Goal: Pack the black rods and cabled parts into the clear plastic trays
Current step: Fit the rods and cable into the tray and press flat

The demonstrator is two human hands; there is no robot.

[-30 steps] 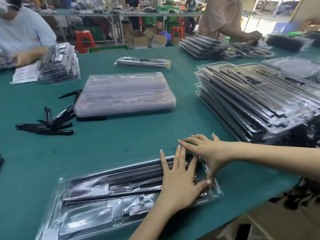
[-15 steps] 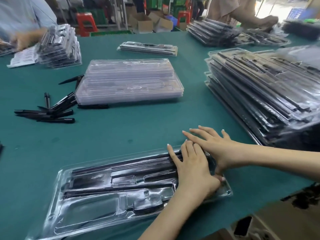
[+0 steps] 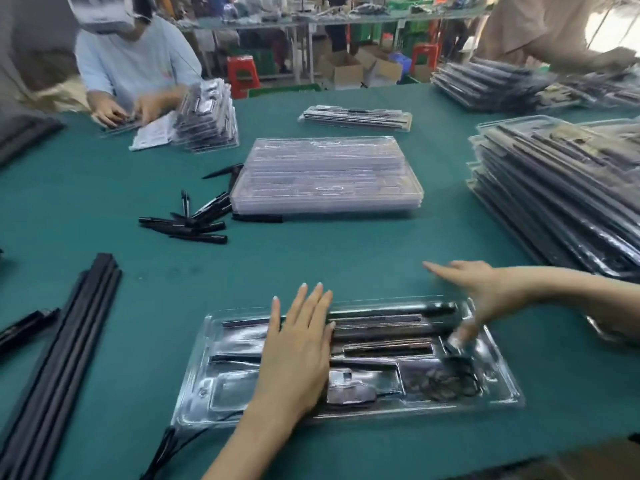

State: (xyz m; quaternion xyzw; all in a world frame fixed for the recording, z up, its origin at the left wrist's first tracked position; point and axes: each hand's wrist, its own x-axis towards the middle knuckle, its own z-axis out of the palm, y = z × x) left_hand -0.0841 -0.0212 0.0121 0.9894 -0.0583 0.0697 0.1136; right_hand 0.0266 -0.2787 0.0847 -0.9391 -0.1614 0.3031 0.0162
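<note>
I had my left hand (image 3: 298, 344) lying flat, fingers straight, on the filled clear tray (image 3: 498, 382) near the table's (image 3: 311, 265) front edge, gripping nothing. My right hand (image 3: 485, 292) was blurred at the tray's right end, fingers extended, thumb down inside; whether it pinched anything I couldn't tell. A cable (image 3: 166, 448) trailed out at the tray's left corner, so I judged it could snag and unseat the rods (image 3: 381, 320)

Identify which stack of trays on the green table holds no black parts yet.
The middle stack of clear trays, beside the loose black rods; the filled stacks to the right show dark parts inside.
</note>
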